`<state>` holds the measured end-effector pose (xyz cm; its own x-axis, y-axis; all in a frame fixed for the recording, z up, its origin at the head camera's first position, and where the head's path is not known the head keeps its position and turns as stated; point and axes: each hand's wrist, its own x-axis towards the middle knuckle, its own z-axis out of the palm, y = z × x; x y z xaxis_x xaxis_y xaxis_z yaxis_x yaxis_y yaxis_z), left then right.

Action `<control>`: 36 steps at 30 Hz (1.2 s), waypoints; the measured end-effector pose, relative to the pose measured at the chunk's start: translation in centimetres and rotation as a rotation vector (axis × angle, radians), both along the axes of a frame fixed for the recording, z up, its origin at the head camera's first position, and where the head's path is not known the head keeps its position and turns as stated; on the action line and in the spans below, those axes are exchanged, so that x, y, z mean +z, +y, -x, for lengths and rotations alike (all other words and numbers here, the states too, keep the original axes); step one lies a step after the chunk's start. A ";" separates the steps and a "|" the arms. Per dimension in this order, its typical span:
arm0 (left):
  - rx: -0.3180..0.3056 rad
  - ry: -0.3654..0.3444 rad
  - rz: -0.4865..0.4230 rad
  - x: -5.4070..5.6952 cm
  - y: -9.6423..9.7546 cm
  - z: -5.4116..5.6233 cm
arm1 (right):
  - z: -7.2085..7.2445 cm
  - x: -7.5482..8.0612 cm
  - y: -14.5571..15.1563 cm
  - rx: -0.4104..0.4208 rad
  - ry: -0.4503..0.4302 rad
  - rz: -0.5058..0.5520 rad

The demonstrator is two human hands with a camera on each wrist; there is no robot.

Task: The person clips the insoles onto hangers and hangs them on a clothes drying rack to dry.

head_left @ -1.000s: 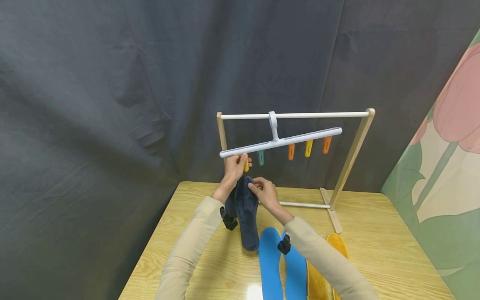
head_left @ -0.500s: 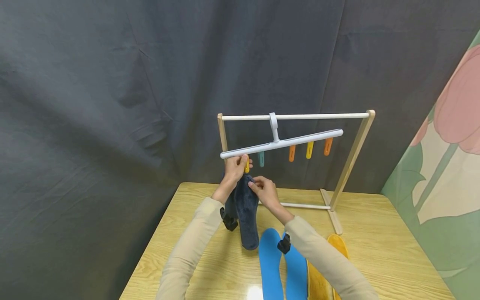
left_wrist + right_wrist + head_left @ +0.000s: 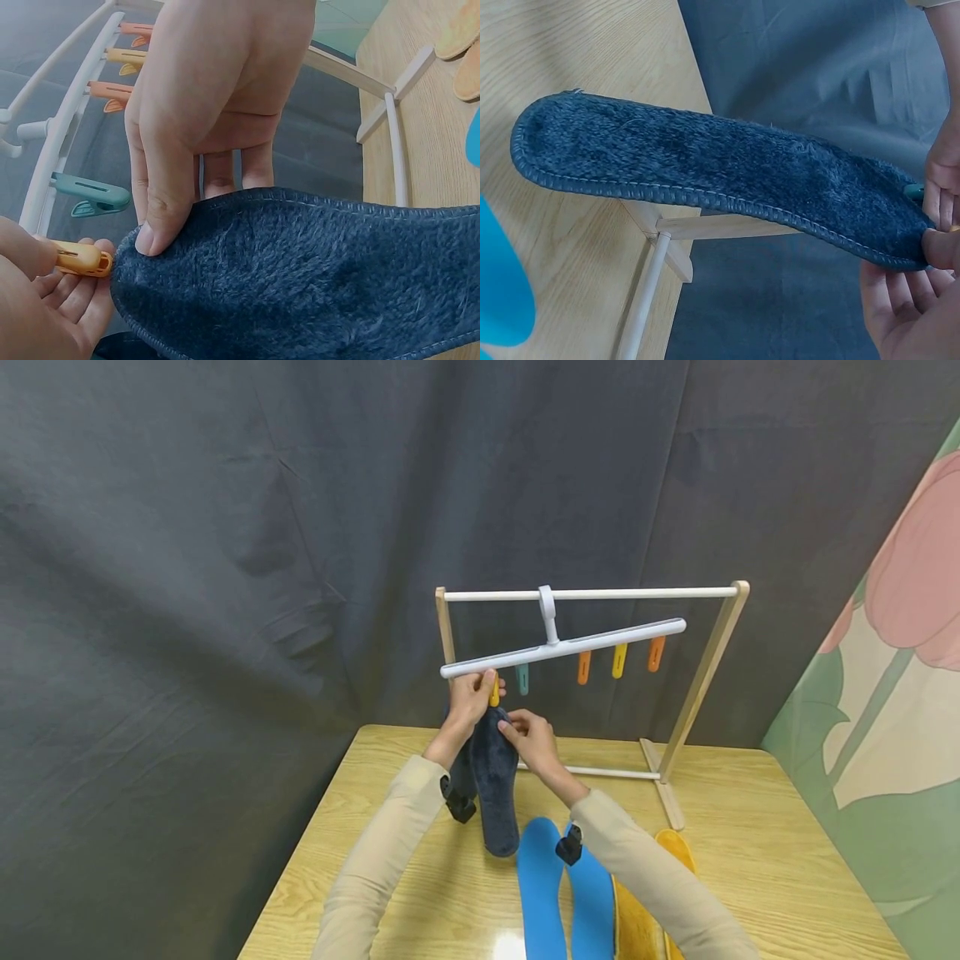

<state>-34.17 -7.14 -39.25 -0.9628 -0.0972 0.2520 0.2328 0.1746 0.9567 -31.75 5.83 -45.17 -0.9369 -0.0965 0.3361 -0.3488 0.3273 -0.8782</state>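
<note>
My left hand (image 3: 470, 695) pinches a yellow clothes peg (image 3: 81, 259) under the left end of a white hanger bar (image 3: 562, 648). With thumb in front and fingers behind, my right hand (image 3: 534, 742) pinches the top edge of a dark blue fleecy insole (image 3: 300, 277). The insole (image 3: 495, 793) hangs down in front of the rack, and its upper tip is right at the peg's mouth. Behind it and my left wrist hangs another dark insole (image 3: 462, 770), partly hidden. Beside the yellow peg a teal peg (image 3: 91, 193) hangs with nothing in it.
The tilted hanger hooks onto a white rail (image 3: 637, 592) of a wooden rack. Further right hang orange (image 3: 583, 667) and yellow pegs (image 3: 619, 661). Two blue insoles (image 3: 540, 877) and two orange-yellow insoles (image 3: 633, 927) lie on the wooden table (image 3: 780, 843), partly under my right forearm.
The right hand has lifted the dark blue insole slightly, bringing its tip up closer to the yellow peg. The left hand keeps hold of the peg.
</note>
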 end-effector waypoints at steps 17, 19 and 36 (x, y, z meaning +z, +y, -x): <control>0.017 0.019 -0.002 0.3 0.1 -0.3 | 0.0 0.0 0.0 -0.001 0.022 0.014; 0.016 0.019 0.002 0.3 0.1 -0.3 | 0.0 0.0 0.1 0.000 0.025 0.013; 0.006 0.008 0.000 0.1 0.1 0.0 | 0.1 0.7 -0.1 -0.014 0.049 0.021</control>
<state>-34.20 -7.00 -39.15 -0.9601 -0.1034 0.2599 0.2396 0.1758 0.9548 -31.83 5.73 -44.51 -0.9206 -0.0757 0.3830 -0.3866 0.3141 -0.8671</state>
